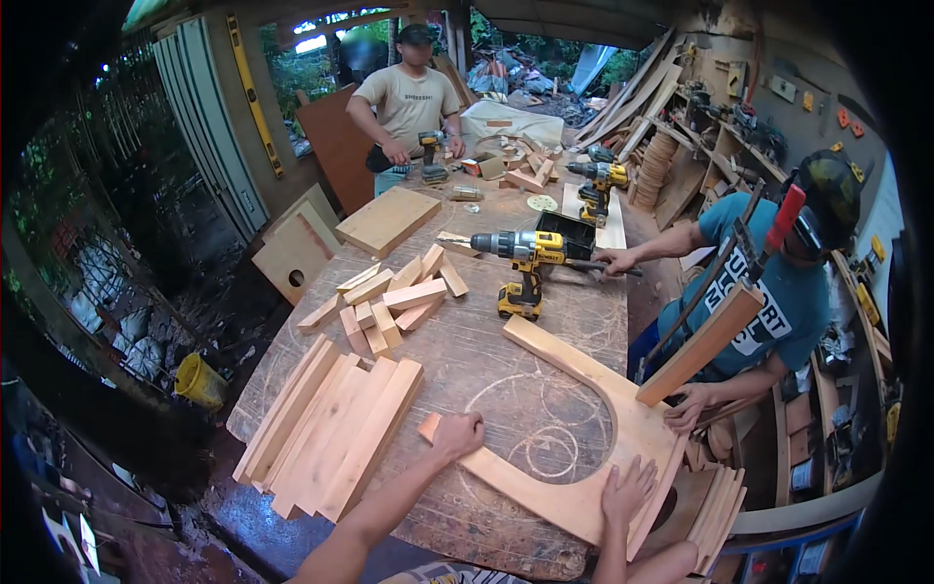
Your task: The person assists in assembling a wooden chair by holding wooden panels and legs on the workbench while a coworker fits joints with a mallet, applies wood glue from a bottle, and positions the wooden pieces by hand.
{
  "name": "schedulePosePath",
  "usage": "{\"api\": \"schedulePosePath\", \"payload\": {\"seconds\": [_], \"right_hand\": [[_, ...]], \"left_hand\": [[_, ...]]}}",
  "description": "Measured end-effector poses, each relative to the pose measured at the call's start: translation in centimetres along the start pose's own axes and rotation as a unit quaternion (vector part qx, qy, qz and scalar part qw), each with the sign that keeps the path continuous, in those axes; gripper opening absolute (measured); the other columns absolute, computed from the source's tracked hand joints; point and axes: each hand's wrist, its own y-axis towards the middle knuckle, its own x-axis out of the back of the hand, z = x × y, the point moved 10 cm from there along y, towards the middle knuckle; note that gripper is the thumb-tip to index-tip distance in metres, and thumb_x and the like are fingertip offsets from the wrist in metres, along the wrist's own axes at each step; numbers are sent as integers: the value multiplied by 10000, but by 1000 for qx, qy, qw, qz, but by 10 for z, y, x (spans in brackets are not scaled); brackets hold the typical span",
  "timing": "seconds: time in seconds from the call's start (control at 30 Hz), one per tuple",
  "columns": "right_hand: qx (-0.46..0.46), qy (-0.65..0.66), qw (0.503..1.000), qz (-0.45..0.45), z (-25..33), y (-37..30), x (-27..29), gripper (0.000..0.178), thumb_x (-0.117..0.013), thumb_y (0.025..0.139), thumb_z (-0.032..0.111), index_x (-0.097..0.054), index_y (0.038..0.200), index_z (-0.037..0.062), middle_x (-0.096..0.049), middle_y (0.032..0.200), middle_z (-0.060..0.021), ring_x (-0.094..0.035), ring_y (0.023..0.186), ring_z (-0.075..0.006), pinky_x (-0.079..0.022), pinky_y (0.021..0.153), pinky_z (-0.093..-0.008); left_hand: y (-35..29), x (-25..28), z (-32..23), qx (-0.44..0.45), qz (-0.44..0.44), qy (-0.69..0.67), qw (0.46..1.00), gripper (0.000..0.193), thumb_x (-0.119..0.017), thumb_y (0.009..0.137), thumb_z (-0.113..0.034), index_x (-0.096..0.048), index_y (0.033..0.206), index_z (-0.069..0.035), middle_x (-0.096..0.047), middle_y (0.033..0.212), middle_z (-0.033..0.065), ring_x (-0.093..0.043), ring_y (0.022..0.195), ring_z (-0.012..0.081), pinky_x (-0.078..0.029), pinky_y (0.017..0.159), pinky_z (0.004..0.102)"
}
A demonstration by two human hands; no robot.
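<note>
A U-shaped wooden board (574, 511) lies flat on the worktable in front of me, its curved cut-out opening toward the far left. My left hand (457, 435) is closed around the end of its near leg. Flat on the board's wide right part rests my right hand (628, 490), fingers stretched out. A squared wooden post (702, 343) stands tilted on the board's right edge, beside a bar clamp with a red handle (784, 218). A co-worker's hand (689, 407) is at the post's foot; whether it grips the post or the clamp I cannot tell.
Left of the board lie several long planks (341, 428), with short wood blocks (389, 297) beyond. A yellow cordless drill (525, 263) stands mid-table, another drill (595, 185) farther back. The co-worker in teal (769, 292) is at the right; a second person (413, 97) stands at the far end.
</note>
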Motion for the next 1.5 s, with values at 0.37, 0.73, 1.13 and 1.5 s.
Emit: {"api": "schedulePosePath", "payload": {"seconds": [0.37, 0.73, 1.13, 1.5], "right_hand": [[8, -7, 1000, -21, -5, -2, -3, 607, -557, 944, 372, -478, 1430, 17, -306, 1562, -257, -245, 1463, -409, -156, 1197, -527], [15, 15, 999, -39, -3, -3, 8, 594, -596, 928, 333, -491, 1421, 19, -342, 1532, -266, -271, 1448, -419, -176, 1196, -521], [7, 16, 999, -38, -3, -6, 6, 573, -588, 931, 337, -524, 1392, 4, -369, 1523, -258, -284, 1447, -407, -179, 1197, -513], [40, 34, 997, -50, 3, -28, 9, 489, -544, 945, 265, -542, 1341, -23, -413, 1476, -274, -333, 1408, -429, -205, 1182, -534]], "left_hand": [[0, 4, -5, 5, 10, -2, 1000, 272, -530, 867, -278, -719, 922, -91, -718, 865, 199, -701, 806, 378, -558, 775, 494], [1, 5, -5, 5, -17, 5, 1000, 265, -537, 859, -269, -736, 902, -99, -713, 832, 196, -698, 778, 377, -560, 756, 480], [1, 2, -1, 5, -14, 8, 1000, 286, -527, 842, -274, -726, 888, -73, -706, 813, 225, -697, 760, 397, -562, 750, 510], [3, 6, -4, 13, -19, 61, 998, 355, -539, 819, -322, -729, 884, -28, -697, 769, 246, -698, 754, 396, -562, 738, 504]]}}
